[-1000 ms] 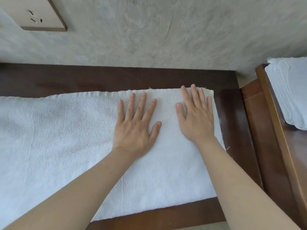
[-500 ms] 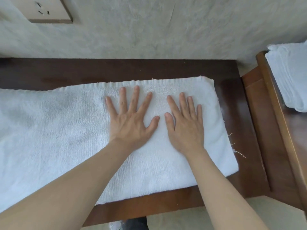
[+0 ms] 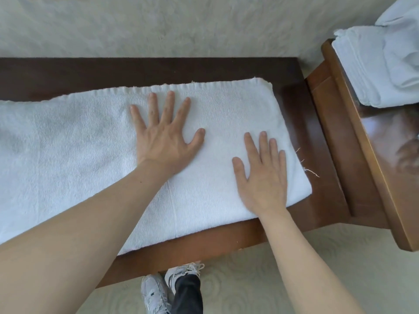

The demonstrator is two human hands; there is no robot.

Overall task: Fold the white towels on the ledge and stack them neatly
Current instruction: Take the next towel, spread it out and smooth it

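white towel (image 3: 68, 155) is lying flat along the dark wooden ledge (image 3: 204, 71), running off frame at 9 o'clock and ending in a folded edge toward 3 o'clock, a few loose threads sticking out there. left hand (image 3: 163, 134) is pressing palm-down on the towel near centre, fingers straight and fanned wide, pointing to 12 o'clock, tips just short of the towel's far hem. right hand (image 3: 264, 175) is lying palm-down on the same towel toward 4 o'clock of the left hand, fingers straight and closer together, thumb out to the side, near the folded right edge; neither hand is gripping or pinching anything. both forearms are coming in bare from 6 o'clock. white sneakers (image 3: 158, 288) are showing on the pale floor under the ledge's front edge at 6 o'clock. at 2 o'clock a lighter wooden stand (image 3: 374, 168) is carrying a stack of folded towels (image 3: 367, 64), with what looks like a looser rolled one on top, partly cut off by the frame.
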